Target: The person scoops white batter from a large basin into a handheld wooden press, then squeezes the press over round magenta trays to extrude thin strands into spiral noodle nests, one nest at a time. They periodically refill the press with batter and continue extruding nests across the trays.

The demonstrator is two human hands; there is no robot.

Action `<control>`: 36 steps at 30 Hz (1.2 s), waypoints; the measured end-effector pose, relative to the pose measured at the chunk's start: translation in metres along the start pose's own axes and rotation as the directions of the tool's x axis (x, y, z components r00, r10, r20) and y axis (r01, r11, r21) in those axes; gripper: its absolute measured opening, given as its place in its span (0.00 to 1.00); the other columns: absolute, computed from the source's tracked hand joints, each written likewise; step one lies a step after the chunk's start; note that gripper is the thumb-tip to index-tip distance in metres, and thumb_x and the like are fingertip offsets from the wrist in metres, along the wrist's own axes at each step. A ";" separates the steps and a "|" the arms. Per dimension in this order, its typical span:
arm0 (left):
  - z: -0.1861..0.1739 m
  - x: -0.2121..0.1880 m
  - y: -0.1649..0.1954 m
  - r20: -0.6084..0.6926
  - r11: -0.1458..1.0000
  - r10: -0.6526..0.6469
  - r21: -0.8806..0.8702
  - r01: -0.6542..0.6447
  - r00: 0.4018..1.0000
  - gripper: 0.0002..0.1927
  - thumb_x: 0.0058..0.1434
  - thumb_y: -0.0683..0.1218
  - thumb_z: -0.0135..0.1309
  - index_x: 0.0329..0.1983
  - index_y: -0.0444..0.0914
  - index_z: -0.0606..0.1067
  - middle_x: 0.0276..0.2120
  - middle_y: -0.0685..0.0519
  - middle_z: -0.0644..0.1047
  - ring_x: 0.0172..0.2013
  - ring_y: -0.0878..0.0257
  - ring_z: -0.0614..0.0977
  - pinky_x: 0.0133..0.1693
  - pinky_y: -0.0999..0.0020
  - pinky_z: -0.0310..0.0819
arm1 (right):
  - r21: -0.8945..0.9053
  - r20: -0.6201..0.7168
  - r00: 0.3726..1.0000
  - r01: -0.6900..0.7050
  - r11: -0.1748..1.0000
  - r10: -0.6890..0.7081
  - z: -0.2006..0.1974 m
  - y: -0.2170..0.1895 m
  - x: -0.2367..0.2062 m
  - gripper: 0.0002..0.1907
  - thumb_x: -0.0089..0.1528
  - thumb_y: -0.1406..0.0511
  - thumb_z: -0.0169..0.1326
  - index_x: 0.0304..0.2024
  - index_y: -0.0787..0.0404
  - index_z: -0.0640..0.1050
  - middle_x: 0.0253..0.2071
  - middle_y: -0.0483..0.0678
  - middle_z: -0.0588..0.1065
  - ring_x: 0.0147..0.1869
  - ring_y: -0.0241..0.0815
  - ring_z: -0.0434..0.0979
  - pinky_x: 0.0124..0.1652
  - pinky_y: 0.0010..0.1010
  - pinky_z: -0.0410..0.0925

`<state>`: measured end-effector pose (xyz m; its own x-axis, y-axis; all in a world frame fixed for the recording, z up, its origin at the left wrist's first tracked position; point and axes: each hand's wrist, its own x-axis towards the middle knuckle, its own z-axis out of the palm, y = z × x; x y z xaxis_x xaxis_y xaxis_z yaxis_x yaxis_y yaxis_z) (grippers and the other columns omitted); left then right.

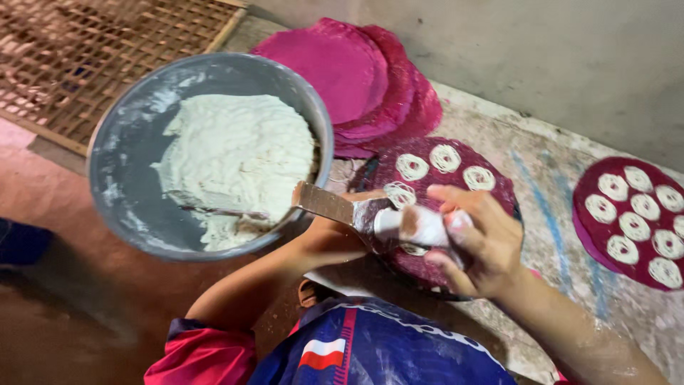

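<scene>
The grey metal bowl (135,207) serves as reference. It holds a large mound of white dough (235,160) heaped toward its far and right side; the inner wall is smeared with flour.

Right hand (474,239) — just right of the bowl, fingers clamped on the white, dough-coated handle (417,227) of a metal spatula (324,203). The flat blade reaches left over the bowl's rim, and its tip lies in the dough near the bowl's lower part.

Left hand (335,239) — directly right of the bowl and touching its outer wall under the spatula blade. It is largely hidden by the blade and the rim; whether its fingers are together or apart cannot be told.

Under both hands, right of the bowl, lies a round maroon mat (491,199) carrying several small white coils of pressed dough (445,158). A second maroon mat (591,221), well right of the bowl, carries more coils. Behind the bowl and to its right sits a stack of bare pink mats (356,71). All rest on a pale, stained floor (548,235). Behind the bowl to the left is a woven bamboo lattice (92,50). In front of the bowl, a blue and red garment (370,349) shows at the frame's lower edge.
</scene>
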<state>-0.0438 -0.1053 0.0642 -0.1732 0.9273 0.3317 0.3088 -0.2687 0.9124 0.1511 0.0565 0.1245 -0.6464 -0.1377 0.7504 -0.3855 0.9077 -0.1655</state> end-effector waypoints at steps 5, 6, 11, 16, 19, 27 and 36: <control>0.032 0.017 -0.024 0.219 0.932 -0.035 -0.345 0.111 0.975 0.21 0.55 0.40 0.63 0.53 0.37 0.75 0.45 0.55 0.81 0.47 0.69 0.81 0.50 0.69 0.76 | -0.012 0.046 0.992 -0.118 0.993 0.118 0.006 -0.010 -0.031 0.37 0.62 0.61 0.63 0.71 0.48 0.62 0.58 0.64 0.74 0.54 0.60 0.80 0.49 0.41 0.76; 0.039 0.022 -0.030 0.244 0.892 -0.020 -0.433 0.127 0.970 0.22 0.54 0.39 0.63 0.53 0.37 0.74 0.45 0.55 0.80 0.49 0.68 0.80 0.50 0.69 0.76 | 0.002 0.045 0.984 -0.173 0.985 0.173 0.006 -0.012 -0.036 0.37 0.64 0.60 0.62 0.72 0.49 0.61 0.61 0.64 0.73 0.60 0.61 0.78 0.55 0.44 0.73; 0.069 0.057 -0.056 0.268 0.984 -0.141 -0.066 0.164 0.953 0.20 0.57 0.46 0.68 0.50 0.37 0.77 0.43 0.53 0.81 0.46 0.66 0.81 0.50 0.67 0.76 | 0.393 0.200 0.809 -0.583 0.711 0.553 -0.032 0.015 -0.085 0.46 0.68 0.44 0.53 0.77 0.61 0.52 0.76 0.63 0.55 0.80 0.61 0.52 0.73 0.53 0.47; 0.063 0.107 -0.064 0.304 0.964 -0.014 -0.250 0.094 0.952 0.22 0.63 0.45 0.69 0.57 0.37 0.76 0.46 0.48 0.82 0.48 0.62 0.82 0.56 0.61 0.80 | 0.385 0.798 0.313 -0.922 -0.037 0.514 -0.087 0.090 -0.170 0.54 0.58 0.35 0.50 0.70 0.69 0.66 0.70 0.59 0.69 0.73 0.55 0.66 0.68 0.50 0.58; 0.039 0.129 -0.068 0.323 0.654 0.381 -0.756 -0.006 0.867 0.46 0.53 0.50 0.74 0.72 0.44 0.63 0.64 0.51 0.68 0.62 0.59 0.73 0.63 0.58 0.67 | 0.360 0.876 0.219 -0.890 -0.280 0.430 -0.098 0.095 -0.200 0.53 0.60 0.35 0.49 0.70 0.70 0.67 0.65 0.63 0.72 0.68 0.56 0.71 0.64 0.50 0.62; 0.095 0.152 -0.128 0.002 -0.053 0.226 -0.998 0.014 0.974 0.30 0.65 0.55 0.56 0.67 0.41 0.66 0.54 0.49 0.69 0.60 0.52 0.67 0.65 0.57 0.59 | 0.228 0.937 0.080 -0.878 -0.421 0.341 -0.090 0.089 -0.172 0.48 0.61 0.36 0.40 0.70 0.64 0.62 0.57 0.63 0.76 0.61 0.56 0.78 0.62 0.49 0.69; 0.088 0.207 -0.193 -0.144 -0.303 0.121 -0.948 -0.101 0.982 0.14 0.58 0.50 0.49 0.46 0.41 0.68 0.41 0.53 0.71 0.50 0.55 0.74 0.64 0.50 0.65 | -0.155 0.794 -0.178 -0.984 -0.090 0.581 -0.079 0.148 -0.155 0.49 0.60 0.33 0.27 0.55 0.63 0.78 0.48 0.54 0.82 0.53 0.48 0.82 0.55 0.41 0.73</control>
<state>-0.0567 0.1615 -0.0647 -0.2670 0.8408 0.4708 -0.9622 -0.2595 -0.0823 0.2460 0.2431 0.0344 -0.6316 0.2377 -0.7379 0.7727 0.1148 -0.6244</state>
